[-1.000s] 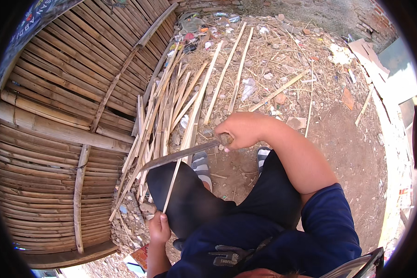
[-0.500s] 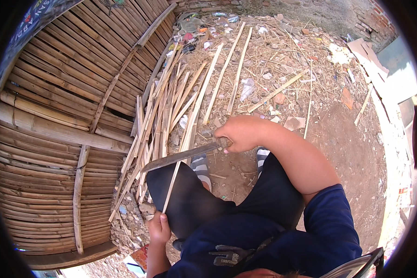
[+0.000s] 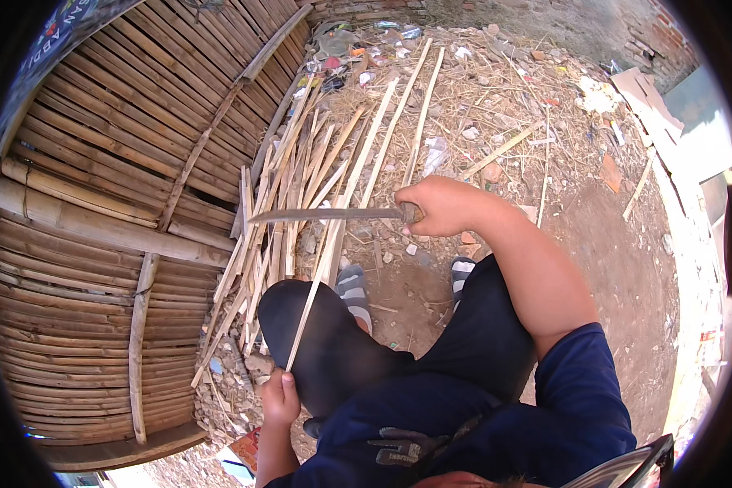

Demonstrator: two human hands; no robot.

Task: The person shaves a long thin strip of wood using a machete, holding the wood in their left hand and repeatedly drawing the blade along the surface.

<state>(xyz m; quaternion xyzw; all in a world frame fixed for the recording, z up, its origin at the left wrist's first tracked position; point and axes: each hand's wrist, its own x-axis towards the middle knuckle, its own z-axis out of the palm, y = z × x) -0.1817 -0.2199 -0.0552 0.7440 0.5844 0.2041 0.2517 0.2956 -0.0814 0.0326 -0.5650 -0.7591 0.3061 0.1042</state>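
Observation:
My right hand [image 3: 435, 206] is closed round the handle of a machete [image 3: 325, 215]. Its long dark blade points left and passes over the bamboo strips in front of my knees. Beside my left thigh, my left hand [image 3: 280, 397] grips the near end of a long, pale bamboo strip [image 3: 305, 321]. That strip runs forward across my left knee and under the blade. Whether the blade touches it, I cannot tell. A heap of split bamboo strips [image 3: 256, 252] lies to the left of my left foot, and several longer strips [image 3: 389, 130] stretch away ahead.
A bamboo slat wall [image 3: 98, 281] stands close on my left. Rubble, straw and litter [image 3: 496, 89] cover the ground ahead, up to a brick wall [image 3: 529, 20]. Bare dirt [image 3: 602, 301] lies to my right. My striped sandals [image 3: 352, 289] are near the strips.
My right hand has moved forward and slightly right, carrying the machete away from my left knee; its blade now lies nearly level across the view. My left hand keeps its hold on the strip.

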